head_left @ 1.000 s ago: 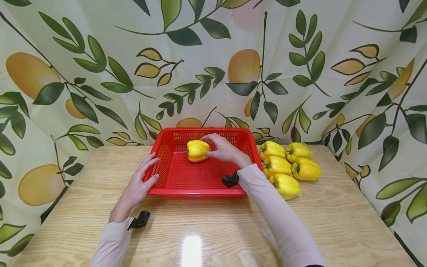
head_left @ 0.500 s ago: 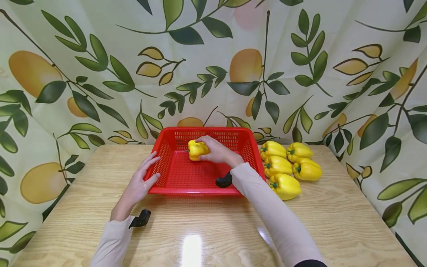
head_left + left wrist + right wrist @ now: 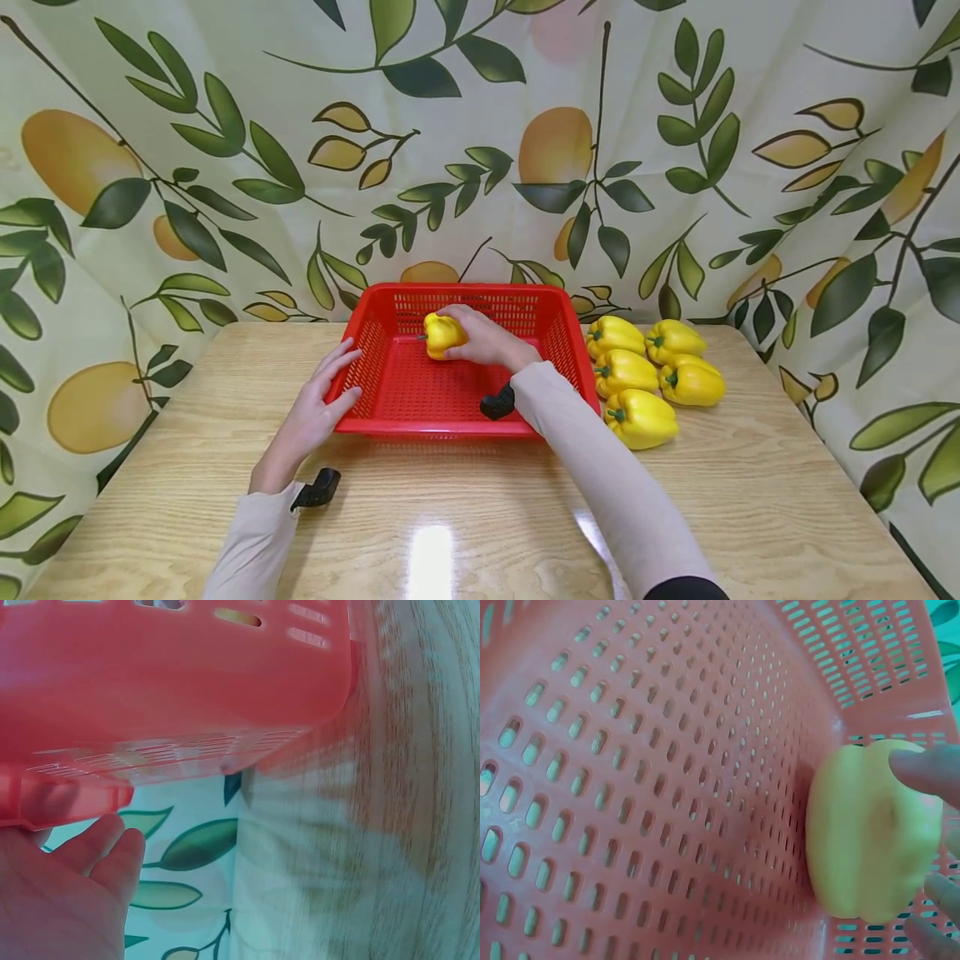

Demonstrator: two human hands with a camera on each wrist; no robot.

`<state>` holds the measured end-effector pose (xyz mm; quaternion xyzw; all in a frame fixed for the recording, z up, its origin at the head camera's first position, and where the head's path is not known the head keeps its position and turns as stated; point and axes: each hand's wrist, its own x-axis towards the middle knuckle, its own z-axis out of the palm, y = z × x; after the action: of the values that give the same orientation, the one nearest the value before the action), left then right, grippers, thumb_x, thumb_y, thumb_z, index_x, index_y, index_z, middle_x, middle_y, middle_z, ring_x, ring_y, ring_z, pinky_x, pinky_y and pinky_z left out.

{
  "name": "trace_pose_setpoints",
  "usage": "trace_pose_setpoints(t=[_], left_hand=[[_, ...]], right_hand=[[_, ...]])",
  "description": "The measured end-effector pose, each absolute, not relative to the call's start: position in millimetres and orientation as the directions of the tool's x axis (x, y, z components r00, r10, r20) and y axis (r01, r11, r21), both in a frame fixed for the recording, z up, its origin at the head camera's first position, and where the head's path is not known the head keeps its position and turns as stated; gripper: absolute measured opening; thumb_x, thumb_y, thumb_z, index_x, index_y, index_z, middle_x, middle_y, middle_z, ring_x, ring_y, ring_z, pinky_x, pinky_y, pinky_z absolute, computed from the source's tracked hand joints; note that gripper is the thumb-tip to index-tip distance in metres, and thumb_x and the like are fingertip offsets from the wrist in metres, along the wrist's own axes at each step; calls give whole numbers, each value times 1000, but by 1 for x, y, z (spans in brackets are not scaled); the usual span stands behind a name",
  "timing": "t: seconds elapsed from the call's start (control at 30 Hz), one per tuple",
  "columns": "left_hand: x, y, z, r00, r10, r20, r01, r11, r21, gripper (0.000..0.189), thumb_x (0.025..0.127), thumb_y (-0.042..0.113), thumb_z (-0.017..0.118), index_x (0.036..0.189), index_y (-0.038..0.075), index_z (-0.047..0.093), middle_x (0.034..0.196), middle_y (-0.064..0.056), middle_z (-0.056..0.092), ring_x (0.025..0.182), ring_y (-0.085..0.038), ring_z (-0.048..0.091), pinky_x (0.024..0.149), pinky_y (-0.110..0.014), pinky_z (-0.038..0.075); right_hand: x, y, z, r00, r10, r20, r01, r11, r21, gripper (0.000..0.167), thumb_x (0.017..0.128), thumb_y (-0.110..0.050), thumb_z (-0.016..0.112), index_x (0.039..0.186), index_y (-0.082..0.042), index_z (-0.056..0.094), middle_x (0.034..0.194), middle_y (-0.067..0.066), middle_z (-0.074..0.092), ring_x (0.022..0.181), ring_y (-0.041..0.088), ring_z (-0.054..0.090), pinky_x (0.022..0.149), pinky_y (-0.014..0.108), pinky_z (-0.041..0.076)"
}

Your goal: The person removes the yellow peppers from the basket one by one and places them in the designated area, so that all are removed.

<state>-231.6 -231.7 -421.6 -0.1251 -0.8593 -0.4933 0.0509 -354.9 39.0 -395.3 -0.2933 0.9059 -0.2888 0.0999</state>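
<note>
In the head view, a yellow bell pepper (image 3: pixel 444 335) sits toward the back of a red plastic basket (image 3: pixel 435 429), its green stem facing left. My right hand (image 3: pixel 487 337) holds it from the right, fingers over the top and thumb at the near side. The right wrist view shows the pepper's (image 3: pixel 870 825) smooth underside against the perforated basket, with fingertips on its right; part of that hand is cut off. My left hand (image 3: pixel 309 417) lies at the basket's left rim, fingers extended and thumb apart. From the left wrist, that hand (image 3: pixel 67 892) appears close under the rim.
Several yellow bell peppers (image 3: pixel 641 419) lie on the wooden table (image 3: pixel 360 533) just right of the basket. A leaf-and-fruit patterned curtain (image 3: pixel 450 208) stands behind the table and at both sides.
My right hand has moved left and closed around the pepper in the basket. The left hand stays at the rim. The head view has shifted slightly.
</note>
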Motion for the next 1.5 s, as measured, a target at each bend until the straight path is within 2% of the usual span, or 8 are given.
trace_pose_setpoints(t=[0.17, 0.27, 0.53, 0.6, 0.8, 1.0, 1.23, 1.5], left_hand=[[-231, -232, -422, -965, 162, 205, 259, 490, 832, 54, 96, 5, 55, 149, 5, 41, 166, -8, 21, 148, -38, 25, 108, -59, 41], [-231, -232, -422, -964, 164, 209, 264, 494, 829, 54, 96, 5, 56, 149, 5, 42, 165, -9, 21, 148, -38, 25, 107, -59, 41], [-232, -232, -422, -962, 169, 214, 270, 484, 832, 54, 96, 5, 56, 148, 5, 42, 165, -9, 21, 148, -38, 24, 109, -61, 39], [-232, -231, -423, -960, 170, 220, 276, 485, 829, 53, 96, 5, 56, 148, 4, 43, 165, -9, 22, 148, -38, 24, 111, -56, 39], [-233, -231, -424, -957, 171, 234, 288, 488, 824, 52, 96, 4, 56, 146, 3, 44, 165, -10, 22, 148, -38, 24, 112, -57, 36], [-231, -232, -422, -962, 161, 221, 273, 520, 810, 53, 96, 7, 56, 148, 5, 43, 165, -8, 23, 147, -36, 27, 108, -52, 42], [-230, -232, -421, -963, 161, 217, 269, 498, 825, 54, 96, 6, 56, 148, 5, 42, 165, -9, 21, 147, -38, 26, 107, -59, 42], [-230, -231, -420, -964, 161, 210, 263, 496, 827, 54, 96, 6, 56, 148, 6, 42, 166, -9, 21, 147, -38, 26, 106, -57, 43]], right_hand=[[-355, 40, -397, -801, -595, -67, -455, 677, -579, 77, 89, -21, 72, 154, -16, 32, 161, 9, 27, 146, 29, 28, 119, 49, 33], [-355, 40, -398, -801, -591, -95, -447, 696, -563, 79, 88, -21, 72, 155, -15, 31, 163, 9, 26, 147, 30, 26, 120, 50, 31], [-354, 42, -399, -819, -570, -73, -458, 724, -517, 76, 85, -22, 76, 151, -19, 39, 153, 6, 35, 136, 30, 36, 110, 48, 42], [-353, 42, -398, -823, -565, -63, -460, 727, -510, 75, 84, -22, 77, 150, -21, 41, 150, 7, 37, 134, 30, 37, 108, 48, 43], [-352, 42, -398, -830, -556, -47, -458, 727, -512, 80, 81, -25, 81, 150, -20, 41, 144, 10, 37, 128, 31, 37, 105, 46, 44], [-353, 41, -403, -833, -550, -55, -432, 710, -556, 76, 78, -27, 84, 143, -21, 45, 137, 10, 39, 126, 28, 37, 100, 44, 46], [-353, 41, -403, -818, -570, -79, -419, 684, -597, 68, 76, -24, 85, 132, -20, 47, 130, 6, 49, 119, 24, 44, 96, 41, 48], [-352, 42, -401, -802, -587, -113, -389, 656, -647, 66, 76, -16, 86, 129, -17, 45, 127, 7, 52, 110, 23, 51, 89, 33, 51]])
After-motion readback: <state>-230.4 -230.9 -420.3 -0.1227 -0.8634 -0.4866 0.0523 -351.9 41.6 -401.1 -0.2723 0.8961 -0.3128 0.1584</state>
